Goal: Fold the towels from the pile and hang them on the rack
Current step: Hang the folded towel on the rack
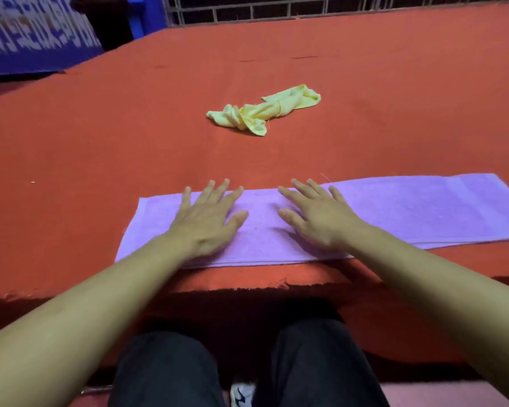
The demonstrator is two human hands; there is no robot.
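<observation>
1. Left hand (207, 221): flat, palm down, fingers straight and spread, thumb angled inward toward the other hand.
2. Right hand (318, 217): flat, palm down, fingers straight and fanned, thumb pointing inward.
3. Both hands side by side, near each other but apart, thumbs facing across the gap.
4. Both forearms bare, extended forward from the lower corners and converging toward the hands.
5. Wrists low, roughly level with the palms.
6. Legs in dark trousers below, between the forearms.
</observation>
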